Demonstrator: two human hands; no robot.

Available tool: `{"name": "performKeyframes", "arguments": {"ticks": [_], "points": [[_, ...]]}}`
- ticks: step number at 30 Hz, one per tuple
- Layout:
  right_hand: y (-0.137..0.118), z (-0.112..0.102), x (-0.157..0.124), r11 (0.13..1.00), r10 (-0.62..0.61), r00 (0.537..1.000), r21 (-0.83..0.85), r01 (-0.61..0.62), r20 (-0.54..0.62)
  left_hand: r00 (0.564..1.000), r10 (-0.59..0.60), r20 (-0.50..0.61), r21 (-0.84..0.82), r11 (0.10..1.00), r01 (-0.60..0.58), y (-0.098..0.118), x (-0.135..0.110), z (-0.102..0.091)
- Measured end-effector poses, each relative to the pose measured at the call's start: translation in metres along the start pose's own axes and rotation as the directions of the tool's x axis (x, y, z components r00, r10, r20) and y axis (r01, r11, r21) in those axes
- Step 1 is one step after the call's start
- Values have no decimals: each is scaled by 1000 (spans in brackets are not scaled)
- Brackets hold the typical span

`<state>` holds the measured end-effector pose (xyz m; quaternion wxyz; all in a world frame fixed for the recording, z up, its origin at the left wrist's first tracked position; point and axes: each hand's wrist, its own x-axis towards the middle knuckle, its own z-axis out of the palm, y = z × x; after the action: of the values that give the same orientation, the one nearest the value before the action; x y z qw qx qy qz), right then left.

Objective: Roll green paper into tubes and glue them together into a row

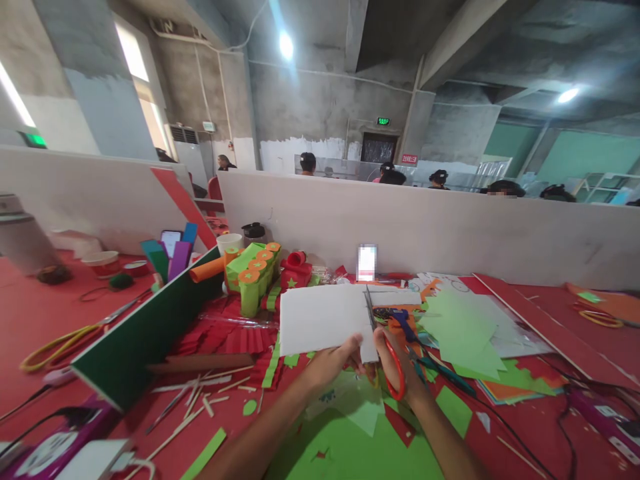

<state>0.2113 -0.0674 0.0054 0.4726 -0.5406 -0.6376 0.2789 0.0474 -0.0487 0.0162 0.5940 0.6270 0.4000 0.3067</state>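
Observation:
My left hand (336,363) grips the lower edge of a white board sheet (320,319), thumb on top and the other fingers partly hidden under it. My right hand (411,379) is closed around the red-orange handles of a pair of scissors (370,310). The blades point away from me and lie across the right part of the sheet, where a narrow strip stands off to their right. Below both hands is a green sheet (320,457) with scraps on it. Just right of the blades lies a blue glue gun (404,321).
Left of the sheet stand green paper rolls with orange star tops (250,287) beside a dark green board (145,340). Light green sheets (463,327) are piled on the right. A white partition (440,233) runs behind, with a phone (367,262) against it. Wooden sticks (195,400) lie scattered.

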Motion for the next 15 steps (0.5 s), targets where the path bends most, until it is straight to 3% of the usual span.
{"name": "performKeyframes", "arguments": {"ticks": [6,10,15], "points": [[1,5,2,987,75,996,136,-81,44,1000,6,18,-124,992,-4,-4,5,3],[3,6,1,990,78,997,116,-75,-18,1000,-12,14,-88,996,13,-2,3,3],[2,3,1,996,47,999,78,-47,8,1000,-15,10,21,1000,15,-1,1,-1]]}}
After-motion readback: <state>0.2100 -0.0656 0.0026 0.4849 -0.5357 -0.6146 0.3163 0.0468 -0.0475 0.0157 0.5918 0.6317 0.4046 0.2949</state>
